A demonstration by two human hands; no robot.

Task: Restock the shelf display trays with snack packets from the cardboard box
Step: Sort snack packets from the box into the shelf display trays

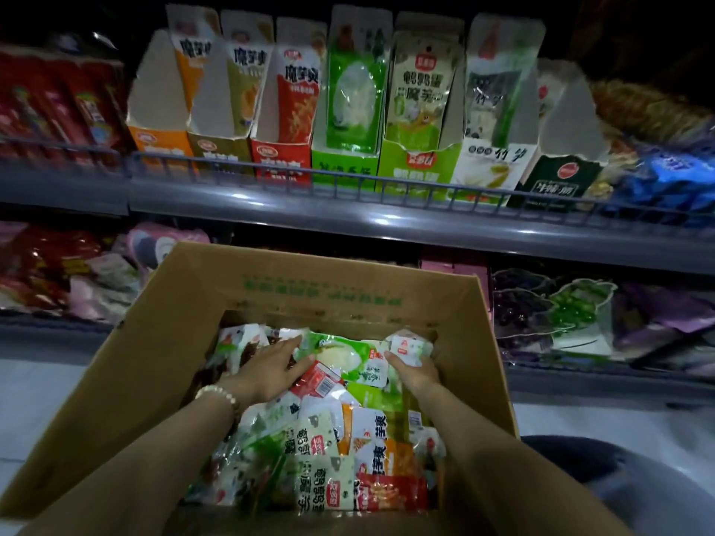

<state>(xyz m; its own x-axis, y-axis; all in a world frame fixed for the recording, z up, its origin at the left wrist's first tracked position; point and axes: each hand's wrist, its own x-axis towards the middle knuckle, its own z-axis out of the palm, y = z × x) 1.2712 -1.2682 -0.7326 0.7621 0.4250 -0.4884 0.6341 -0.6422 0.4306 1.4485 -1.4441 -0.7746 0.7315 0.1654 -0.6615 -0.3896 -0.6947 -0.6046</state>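
**Desk:** What is the person doing here?

**Photographer:** Both arms reach down into an open cardboard box that sits in front of the shelf. The hands work through a loose heap of snack packets of several kinds.

**Desk:** And the hands themselves?

**Photographer:** The left hand, with a bead bracelet at the wrist, lies flat on the heap. Its fingers are straight and touch a green packet. It grips nothing and is probably steadying the pile or pushing it aside. The right hand, at the far right corner of the box, has thumb and fingers curled round a small white packet, apparently to lift it out. I cannot tell whether it holds one packet or several.

**Desk:** Where does the stock go?

**Photographer:** Up into the display trays, a row of cut-open cartons side by side on the shelf. They stand behind a wire rail, which would keep them from sliding forward. The orange tray and its two neighbours show bare card in front of their packets, so they look low. The green ones look fuller.

**Desk:** How far along is the job?

**Photographer:** Early, by my reading. The box is heaped, and the kinds are jumbled together, so each packet likely has to be matched to its tray by its print.
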